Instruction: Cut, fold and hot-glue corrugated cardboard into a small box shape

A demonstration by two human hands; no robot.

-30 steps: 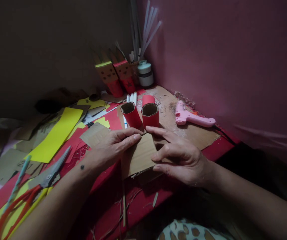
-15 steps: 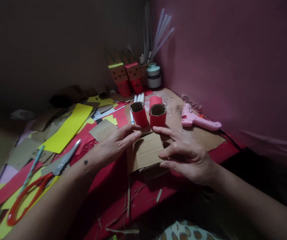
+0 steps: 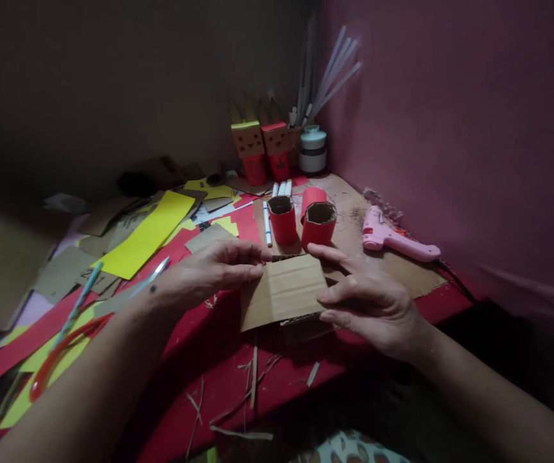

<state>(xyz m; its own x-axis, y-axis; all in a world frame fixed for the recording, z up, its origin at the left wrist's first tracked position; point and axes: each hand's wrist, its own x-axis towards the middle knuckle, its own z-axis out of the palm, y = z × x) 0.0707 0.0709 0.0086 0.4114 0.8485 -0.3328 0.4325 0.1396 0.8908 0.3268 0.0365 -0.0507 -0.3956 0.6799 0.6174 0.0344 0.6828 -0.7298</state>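
A folded piece of brown cardboard [image 3: 290, 289] is held between my two hands near the front of the table, with corrugated edges showing at its far and near sides. The fingers and thumb of my left hand [image 3: 219, 267] pinch its far left corner. On the other side, my right hand [image 3: 371, 299] grips the right edge, its fingers partly hidden behind the cardboard. Just beyond stand two red paper-covered cardboard tubes, the left tube [image 3: 284, 225] and the right tube [image 3: 319, 228], both open at the top. Another red piece shows behind the right one.
A pink glue gun [image 3: 397, 241] lies to the right. Orange-handled scissors [image 3: 60, 357], partly behind my left arm, rest among paper scraps and a yellow sheet [image 3: 149, 235]. Two box-headed figures [image 3: 260, 151] and a lidded jar [image 3: 312, 151] stand in the back corner. A marker [image 3: 267, 225] lies beside the tubes.
My left hand has shifted its grip to the cardboard's far left corner, and the left side now spreads further outward. My right hand keeps its hold. The whole view has shifted slightly.
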